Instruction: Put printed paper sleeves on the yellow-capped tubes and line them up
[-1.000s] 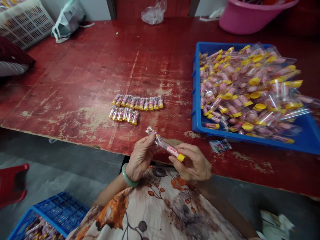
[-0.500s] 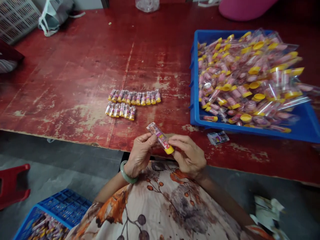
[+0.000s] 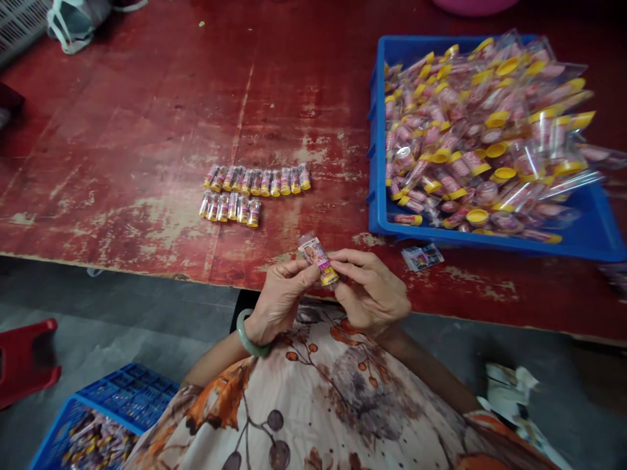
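Between my two hands, just above the table's front edge, is a small clear plastic tube with a printed purple, white and yellow label. My left hand, with a green bangle at the wrist, pinches its left side between thumb and fingers. The fingertips of my right hand close on its right side near the lower end. The tube tilts, its upper end pointing away and left. Beyond my hands lie two rows of similar tubes, a back row and a shorter front row, side by side with yellow ends.
At right a blue tray is heaped with yellow-capped tubes. A small stack of printed labels lies before it on the red table. Below left are a blue basket of tubes and a red stool.
The tube has turned more upright between my fingers, and its yellow cap end no longer shows plainly. My hands stay in nearly the same place. The view has tipped slightly downward.
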{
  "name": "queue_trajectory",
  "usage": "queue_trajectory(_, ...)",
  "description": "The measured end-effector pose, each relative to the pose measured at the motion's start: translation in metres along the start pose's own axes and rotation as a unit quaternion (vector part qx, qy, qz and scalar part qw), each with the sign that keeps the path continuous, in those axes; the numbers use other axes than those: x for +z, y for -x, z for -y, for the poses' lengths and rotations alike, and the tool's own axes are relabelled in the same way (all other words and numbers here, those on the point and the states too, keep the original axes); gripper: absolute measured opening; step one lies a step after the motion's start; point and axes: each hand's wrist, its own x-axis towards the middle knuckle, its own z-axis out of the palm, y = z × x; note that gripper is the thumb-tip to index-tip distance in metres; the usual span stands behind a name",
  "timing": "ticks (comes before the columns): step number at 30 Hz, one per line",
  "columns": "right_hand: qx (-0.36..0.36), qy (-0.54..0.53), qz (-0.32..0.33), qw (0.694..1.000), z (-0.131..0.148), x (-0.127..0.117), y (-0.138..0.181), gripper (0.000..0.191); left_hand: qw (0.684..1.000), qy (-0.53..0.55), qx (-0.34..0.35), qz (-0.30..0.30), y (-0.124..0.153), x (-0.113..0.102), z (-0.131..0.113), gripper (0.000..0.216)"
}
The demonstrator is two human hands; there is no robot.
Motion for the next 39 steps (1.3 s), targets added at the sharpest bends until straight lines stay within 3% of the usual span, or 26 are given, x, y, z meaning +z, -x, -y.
queue_trajectory(23,0.008,0.004,-0.007,1.0,-0.003,0.005,0.005,0.035,1.0,0.001,-0.001,-0.005,0.0,-0.003,0.004,0.025)
queue_trajectory(32,0.016,0.029,0.005,0.999,-0.01,0.01,0.009,0.032,1.0,-0.012,-0.007,-0.027,-0.001,-0.002,0.001,0.037)
queue_trajectory(36,0.032,0.038,0.067,0.997,-0.018,0.008,0.012,0.034,0.992,-0.099,0.03,-0.07,-0.015,-0.015,-0.011,0.037)
queue_trajectory(38,0.041,0.041,0.071,0.996,-0.022,0.003,0.015,0.032,0.966,-0.222,0.091,-0.098,-0.026,-0.024,-0.021,0.038)
queue_trajectory(39,0.044,0.044,0.068,0.996,-0.024,-0.001,0.016,0.029,0.937,-0.303,0.124,-0.118,-0.031,-0.027,-0.027,0.037)
